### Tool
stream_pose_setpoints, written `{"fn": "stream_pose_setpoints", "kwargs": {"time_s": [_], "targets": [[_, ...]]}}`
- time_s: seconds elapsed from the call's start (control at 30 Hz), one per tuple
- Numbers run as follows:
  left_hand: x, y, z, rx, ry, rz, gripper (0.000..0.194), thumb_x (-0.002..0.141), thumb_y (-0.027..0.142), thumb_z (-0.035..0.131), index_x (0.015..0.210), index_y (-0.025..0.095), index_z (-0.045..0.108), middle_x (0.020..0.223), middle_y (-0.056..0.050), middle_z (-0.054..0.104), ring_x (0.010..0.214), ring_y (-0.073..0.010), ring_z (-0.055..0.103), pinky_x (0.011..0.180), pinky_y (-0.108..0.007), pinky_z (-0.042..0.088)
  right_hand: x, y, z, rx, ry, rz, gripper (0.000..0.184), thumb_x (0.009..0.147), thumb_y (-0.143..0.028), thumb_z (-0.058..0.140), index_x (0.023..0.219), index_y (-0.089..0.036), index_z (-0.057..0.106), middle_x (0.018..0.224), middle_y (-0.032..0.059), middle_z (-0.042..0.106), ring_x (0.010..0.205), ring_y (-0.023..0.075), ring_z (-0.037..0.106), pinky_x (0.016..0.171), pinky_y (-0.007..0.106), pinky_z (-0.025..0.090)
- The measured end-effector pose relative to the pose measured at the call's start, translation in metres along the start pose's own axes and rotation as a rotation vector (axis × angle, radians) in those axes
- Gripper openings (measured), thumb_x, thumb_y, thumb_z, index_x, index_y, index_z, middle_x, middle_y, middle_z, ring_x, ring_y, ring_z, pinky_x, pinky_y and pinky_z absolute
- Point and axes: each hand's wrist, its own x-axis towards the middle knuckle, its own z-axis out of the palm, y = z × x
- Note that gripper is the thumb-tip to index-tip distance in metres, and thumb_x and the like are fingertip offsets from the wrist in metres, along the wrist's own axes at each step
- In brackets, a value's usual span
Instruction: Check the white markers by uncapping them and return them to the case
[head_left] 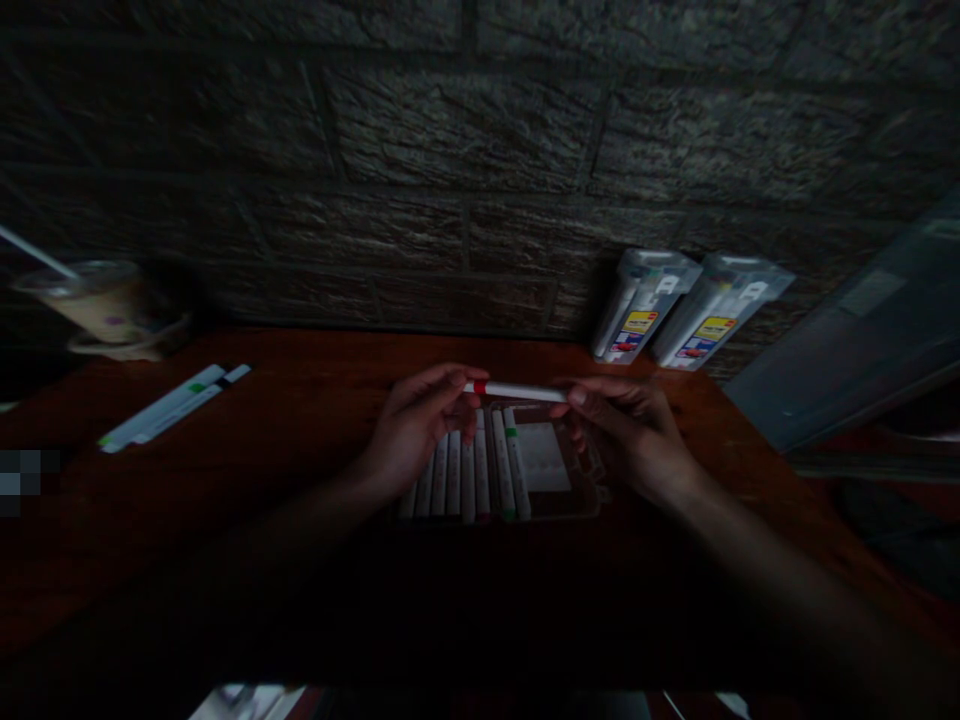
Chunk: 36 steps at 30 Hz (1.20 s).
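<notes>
A white marker with a red band (521,391) is held level between my two hands, above the table. My left hand (420,420) pinches its red-banded end, and my right hand (634,425) grips the other end between thumb and fingers. Below them lies an open clear plastic case (581,508). Several white markers (454,475) lie side by side in its left part, some partly hidden behind my left hand. One marker with a green band (516,460) lies beside a white paper insert (544,458) in the case.
Two loose white markers (176,408) lie on the wooden table (300,400) at the left. Behind them stands a plastic cup with a straw (97,300). Two clear marker boxes (645,305) stand at the back right, near the stone wall (465,120). The scene is dim.
</notes>
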Motion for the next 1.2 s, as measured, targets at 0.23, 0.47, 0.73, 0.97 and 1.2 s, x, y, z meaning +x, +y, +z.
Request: {"fn": "stream_pose_setpoints", "kwargs": {"time_s": [0.23,0.47,0.73,0.97,1.2], "targets": [[-0.003,0.002,0.002,-0.020,-0.054,0.000,0.026,0.093,0.033,0.066,0.106,0.012,0.076,0.083,-0.010,0.076,0.054,-0.0120,0.061,0.049,-0.025,0.049,0.006,-0.001,-0.005,0.034,0.116,0.030,0.017,0.079,-0.038,0.082,0.077,-0.022,0.078,0.071,0.0022,0.076,0.049,0.0099,0.058,0.042,0.021,0.048],[-0.005,0.007,0.003,-0.076,-0.169,-0.010,0.027,0.096,0.029,0.063,0.111,0.012,0.078,0.092,-0.013,0.078,0.056,-0.0122,0.064,0.051,-0.025,0.052,0.010,-0.003,-0.007,0.146,0.160,0.118,0.019,0.074,-0.037,0.086,0.075,-0.021,0.076,0.069,0.0016,0.077,0.046,0.0086,0.057,0.040,0.019,0.047],[-0.007,0.006,0.003,0.005,-0.237,-0.018,0.034,0.098,0.032,0.062,0.125,0.014,0.073,0.109,-0.018,0.077,0.059,-0.0120,0.066,0.055,-0.025,0.054,0.012,-0.002,-0.010,0.125,0.199,0.142,0.019,0.078,-0.034,0.082,0.070,-0.020,0.074,0.067,0.0033,0.076,0.043,0.0085,0.057,0.038,0.019,0.049],[-0.009,0.003,0.005,0.070,-0.273,0.006,0.040,0.098,0.032,0.063,0.135,0.017,0.066,0.118,-0.018,0.075,0.059,-0.0108,0.066,0.055,-0.025,0.057,0.014,0.001,-0.013,0.139,0.199,0.141,0.019,0.076,-0.034,0.083,0.072,-0.020,0.072,0.064,0.0018,0.075,0.041,0.0082,0.057,0.037,0.017,0.050],[-0.009,0.005,0.009,0.114,-0.244,-0.017,0.041,0.096,0.032,0.065,0.132,0.013,0.068,0.117,-0.020,0.075,0.058,-0.0114,0.065,0.054,-0.027,0.058,0.014,0.001,-0.014,0.060,0.208,0.110,0.019,0.080,-0.035,0.078,0.073,-0.019,0.069,0.066,0.0031,0.074,0.042,0.0095,0.058,0.038,0.020,0.050]]}}
